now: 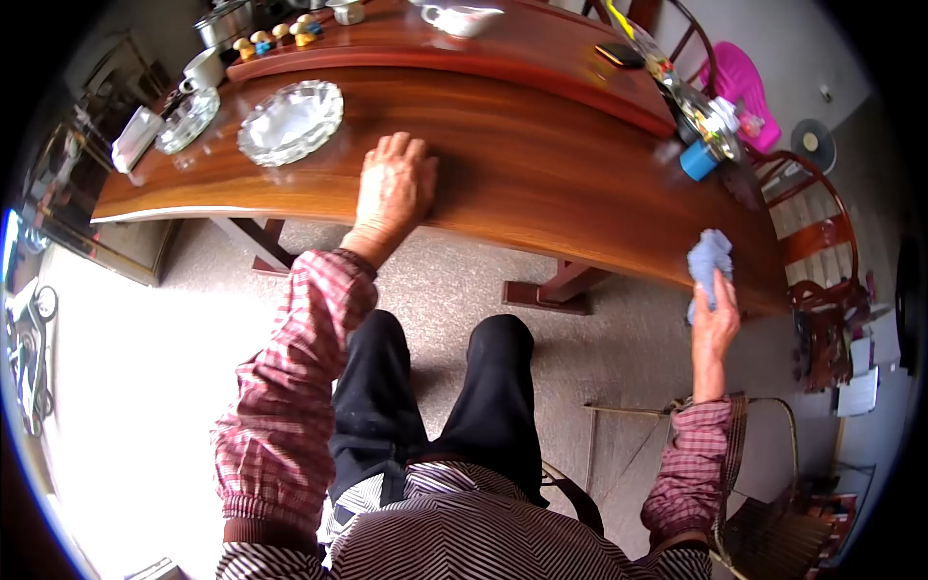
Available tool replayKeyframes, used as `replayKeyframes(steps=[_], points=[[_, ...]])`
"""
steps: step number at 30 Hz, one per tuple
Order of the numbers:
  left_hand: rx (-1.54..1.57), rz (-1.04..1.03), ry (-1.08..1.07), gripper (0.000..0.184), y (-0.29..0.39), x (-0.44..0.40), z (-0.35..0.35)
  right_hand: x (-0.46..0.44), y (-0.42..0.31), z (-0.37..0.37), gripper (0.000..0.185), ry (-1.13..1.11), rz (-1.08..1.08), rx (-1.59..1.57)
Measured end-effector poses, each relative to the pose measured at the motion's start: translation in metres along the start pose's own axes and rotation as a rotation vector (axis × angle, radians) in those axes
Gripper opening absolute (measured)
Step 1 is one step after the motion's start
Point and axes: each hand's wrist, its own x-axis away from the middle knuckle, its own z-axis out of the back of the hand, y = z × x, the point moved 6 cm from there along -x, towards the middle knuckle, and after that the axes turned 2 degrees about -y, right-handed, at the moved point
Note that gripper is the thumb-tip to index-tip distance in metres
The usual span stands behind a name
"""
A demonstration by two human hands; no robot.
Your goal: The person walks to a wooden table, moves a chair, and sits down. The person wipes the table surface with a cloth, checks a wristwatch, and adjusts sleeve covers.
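A long, glossy brown wooden table (541,184) curves across the view. My left hand (394,188) rests palm down near its front edge, to the right of a scalloped glass dish (290,123), with the fingers slightly apart and no object visible in it. At the table's right end, my right hand (715,319) is closed on a light blue cloth (710,253), which lies crumpled ahead of the fingers at the front edge. Part of the cloth is hidden behind the hand.
A second glass dish (188,121), a white cup (203,71) and small figurines (280,36) stand at the left. On the raised board are a white pitcher (462,19) and a dark phone (620,55). Rightward stand a blue container (698,160) and wooden chairs (817,237).
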Motion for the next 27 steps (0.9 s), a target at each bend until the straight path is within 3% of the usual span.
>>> replayKeyframes(steps=[4, 11, 16, 19, 27], points=[[0.109, -0.054, 0.138, 0.031, 0.008, 0.014, 0.022, -0.011, -0.110, -0.028, 0.045, -0.054, 0.115, -0.062], [-0.092, 0.149, 0.436, 0.058, -0.056, 0.043, 0.088, -0.053, -0.181, -0.088, 0.047, -0.123, 0.235, -0.183], [-0.157, 0.363, 0.376, 0.087, -0.131, 0.039, 0.099, -0.076, -0.207, -0.118, 0.051, -0.176, 0.261, -0.223], [-0.085, 0.437, 0.215, 0.094, -0.141, 0.030, 0.096, -0.087, -0.213, -0.133, 0.052, -0.167, 0.272, -0.247], [0.002, 0.360, 0.317, 0.096, -0.167, 0.017, 0.079, -0.120, -0.252, -0.165, 0.049, -0.245, 0.300, -0.247]])
